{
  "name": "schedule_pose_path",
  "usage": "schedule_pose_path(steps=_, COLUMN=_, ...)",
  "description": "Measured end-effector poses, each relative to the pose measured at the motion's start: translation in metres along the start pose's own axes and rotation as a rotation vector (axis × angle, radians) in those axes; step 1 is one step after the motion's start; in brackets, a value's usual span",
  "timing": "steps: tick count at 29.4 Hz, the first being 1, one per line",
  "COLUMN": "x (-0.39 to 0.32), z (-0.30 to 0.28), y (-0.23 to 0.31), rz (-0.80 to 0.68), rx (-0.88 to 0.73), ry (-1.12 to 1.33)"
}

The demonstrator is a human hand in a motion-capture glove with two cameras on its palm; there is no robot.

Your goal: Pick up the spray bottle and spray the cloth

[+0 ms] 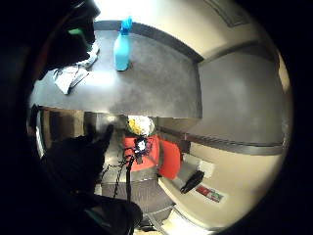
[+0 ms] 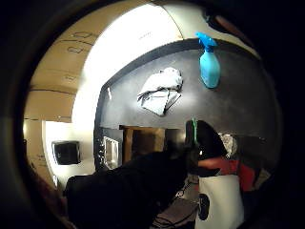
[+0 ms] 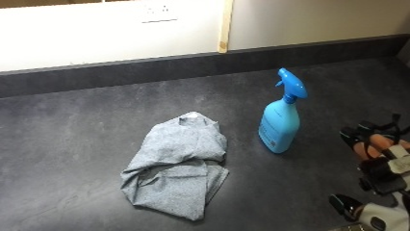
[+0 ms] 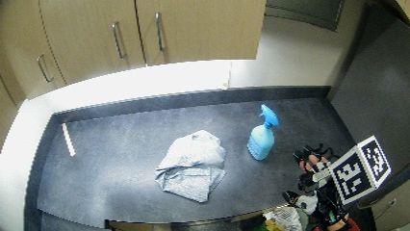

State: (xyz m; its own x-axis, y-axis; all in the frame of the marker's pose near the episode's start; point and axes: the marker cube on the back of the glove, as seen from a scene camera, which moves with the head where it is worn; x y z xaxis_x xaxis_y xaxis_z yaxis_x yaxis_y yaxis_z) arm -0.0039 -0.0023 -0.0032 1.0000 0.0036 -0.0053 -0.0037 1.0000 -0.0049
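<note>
A blue spray bottle (image 3: 280, 126) stands upright on the dark countertop (image 3: 77, 134), its nozzle pointing left. A crumpled grey cloth (image 3: 179, 168) lies flat a short way to its left. My gloved right hand (image 3: 378, 163) hovers at the counter's right side, to the right of the bottle and apart from it, fingers relaxed and holding nothing. The wide outside view shows the same layout: bottle (image 4: 261, 142), cloth (image 4: 190, 166), hand (image 4: 313, 173). Both palm views look across the counter at the bottle (image 2: 209, 69) and the cloth (image 2: 159, 90) from some distance.
The counter ends at a dark upstand and pale wall behind, with wall cabinets (image 4: 128, 33) above. A thin pale strip (image 4: 67, 139) lies on the counter at the far left. A tall dark panel bounds the right side. Below the front edge sit red objects (image 1: 146, 152).
</note>
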Motion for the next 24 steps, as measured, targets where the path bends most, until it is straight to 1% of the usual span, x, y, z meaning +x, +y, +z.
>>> schedule_pose_path(steps=14, x=-0.009, z=-0.007, y=-0.01, rz=-0.045, rx=0.025, ry=0.01)
schedule_pose_path(steps=20, x=-0.008, z=0.005, y=-0.003, rz=-0.015, rx=0.016, ry=-0.034)
schedule_pose_path(steps=24, x=-0.011, z=0.01, y=0.0, rz=0.0, rx=0.042, ry=-0.097)
